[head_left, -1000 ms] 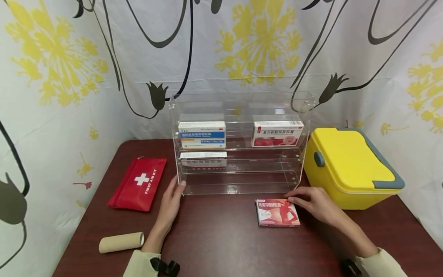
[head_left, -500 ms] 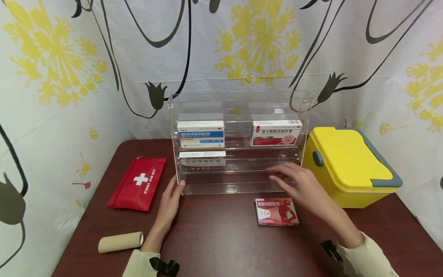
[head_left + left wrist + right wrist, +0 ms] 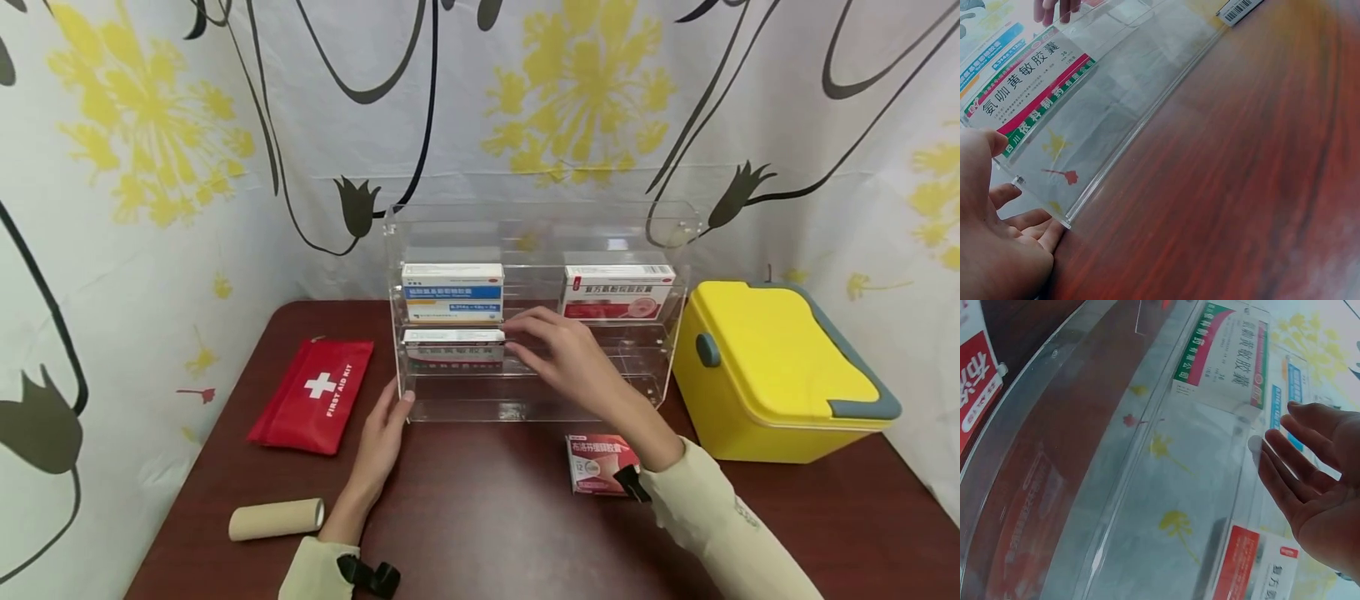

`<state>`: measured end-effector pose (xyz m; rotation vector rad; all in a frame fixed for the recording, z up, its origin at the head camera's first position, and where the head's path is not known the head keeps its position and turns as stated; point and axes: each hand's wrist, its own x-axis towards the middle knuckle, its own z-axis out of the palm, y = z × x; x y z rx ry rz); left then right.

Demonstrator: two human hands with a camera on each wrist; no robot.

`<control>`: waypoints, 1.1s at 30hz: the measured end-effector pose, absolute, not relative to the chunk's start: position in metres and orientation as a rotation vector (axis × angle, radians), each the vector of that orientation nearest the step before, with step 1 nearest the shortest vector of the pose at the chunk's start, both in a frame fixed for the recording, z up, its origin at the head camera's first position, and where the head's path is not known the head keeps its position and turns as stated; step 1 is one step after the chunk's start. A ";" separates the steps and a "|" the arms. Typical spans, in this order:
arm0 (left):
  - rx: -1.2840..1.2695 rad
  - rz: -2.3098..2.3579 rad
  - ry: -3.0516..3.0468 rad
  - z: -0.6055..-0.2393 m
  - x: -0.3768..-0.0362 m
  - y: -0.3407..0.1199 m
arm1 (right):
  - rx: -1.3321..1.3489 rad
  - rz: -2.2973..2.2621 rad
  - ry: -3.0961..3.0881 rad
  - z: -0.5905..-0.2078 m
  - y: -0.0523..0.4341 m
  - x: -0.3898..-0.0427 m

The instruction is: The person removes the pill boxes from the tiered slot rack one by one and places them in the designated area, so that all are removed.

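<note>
**A:** so what's in the clear acrylic rack (image 3: 667, 250)?

**B:** three boxes. Top tier has a white and blue box (image 3: 452, 292) on the left and a white and red box (image 3: 619, 291) on the right. Middle tier just has the green-striped medicine box (image 3: 453, 343), on the left side. Bottom tier shows nothing but clear plastic. The yellow case (image 3: 780, 367) to the right of the rack has its lid down, so no idea what's inside.

**A:** and the hands?

**B:** right hand (image 3: 572, 363) is up at the middle tier, fingers (image 3: 1285, 459) straight and spread, holding nothing. Fingertips sit just beside the right end of the green-striped medicine box; can't tell if they actually touch it. Left hand (image 3: 382, 435) lies flat on the worktop (image 3: 487, 517), relaxed fingers (image 3: 1029, 219) against the rack's bottom left corner.

**A:** anything else lying around?

**B:** pink box (image 3: 600, 463) flat on the worktop in front of the rack, partly under the right sleeve. Red first aid pouch (image 3: 315, 394) left of the rack, cardboard tube (image 3: 276, 519) near the front left edge.
</note>
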<state>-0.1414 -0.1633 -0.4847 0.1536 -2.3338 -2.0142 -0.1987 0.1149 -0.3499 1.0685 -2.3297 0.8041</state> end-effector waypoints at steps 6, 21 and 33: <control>0.144 -2.011 -2.331 -0.484 -0.142 -0.164 | 1.061 0.746 -2.369 -0.357 0.105 -0.205; 0.132 -2.006 -2.335 -0.485 -0.142 -0.164 | 1.121 0.855 -2.362 -0.360 0.102 -0.212; 0.099 -2.007 -2.315 -0.489 -0.142 -0.166 | 1.039 1.110 -2.519 -0.356 0.105 -0.217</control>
